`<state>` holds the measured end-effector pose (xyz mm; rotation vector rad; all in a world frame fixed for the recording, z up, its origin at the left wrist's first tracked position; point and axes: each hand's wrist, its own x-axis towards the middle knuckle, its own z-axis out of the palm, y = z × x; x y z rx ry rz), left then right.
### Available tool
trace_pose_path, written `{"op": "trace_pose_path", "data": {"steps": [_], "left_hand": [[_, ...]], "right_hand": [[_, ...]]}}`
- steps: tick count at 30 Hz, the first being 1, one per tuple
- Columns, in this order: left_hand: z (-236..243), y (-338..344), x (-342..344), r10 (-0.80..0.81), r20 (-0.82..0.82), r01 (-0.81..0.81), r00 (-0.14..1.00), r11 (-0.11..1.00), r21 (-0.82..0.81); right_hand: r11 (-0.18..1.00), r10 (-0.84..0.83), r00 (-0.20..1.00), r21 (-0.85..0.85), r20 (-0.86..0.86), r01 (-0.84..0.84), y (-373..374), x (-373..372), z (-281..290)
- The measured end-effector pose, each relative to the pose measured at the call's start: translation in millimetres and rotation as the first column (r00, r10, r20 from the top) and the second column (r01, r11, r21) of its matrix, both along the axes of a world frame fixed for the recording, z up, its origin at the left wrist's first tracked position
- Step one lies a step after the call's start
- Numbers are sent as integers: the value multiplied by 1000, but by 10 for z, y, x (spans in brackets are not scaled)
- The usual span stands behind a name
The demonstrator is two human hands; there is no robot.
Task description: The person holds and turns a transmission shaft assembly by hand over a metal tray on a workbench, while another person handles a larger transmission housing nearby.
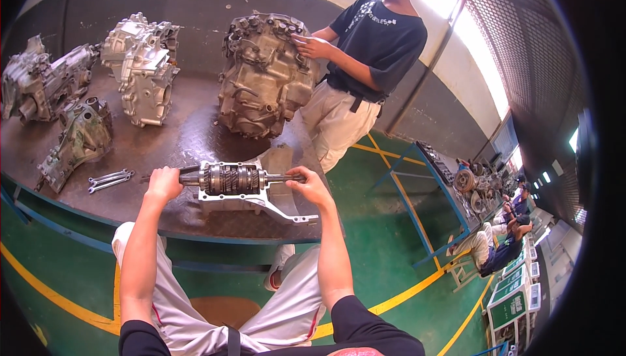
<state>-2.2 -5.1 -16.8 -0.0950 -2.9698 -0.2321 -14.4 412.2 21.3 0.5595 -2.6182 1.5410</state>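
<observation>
A gear shaft with several toothed gears along its middle lies crosswise in or just over an open silvery transmission housing. Around the shaft's left end my left hand is closed. My right hand grips the thinner right end between thumb and fingers. The housing rests on the dark metal tabletop near its front edge, and its flange juts out toward the right. Whether the shaft touches its seats cannot be made out.
Several wrenches lie left of my left hand. Beyond stand a greenish casing, silver castings and a large brown gearbox. Another person stands at the far right corner, hands at the gearbox. A parts-laden bench stands farther right.
</observation>
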Motion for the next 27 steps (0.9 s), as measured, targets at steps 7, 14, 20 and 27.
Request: {"op": "trace_pose_path", "data": {"steps": [7,14,20,27], "left_hand": [[-37,-10,-34,1,3,-1,1000,1000,0],[-28,-10,-21,-1,-7,1,1000,1000,-3],[-25,-6,-8,-12,-37,12,999,1000,7],[-43,-12,-27,-10,-35,10,999,1000,3]], "right_hand": [[997,-47,998,59,-48,50,9,-37,-61],[995,-36,990,83,-139,48,-28,-25,-49],[993,-34,984,102,-175,52,-41,-25,-45],[991,-30,978,120,-204,55,-51,-46,-48]]}}
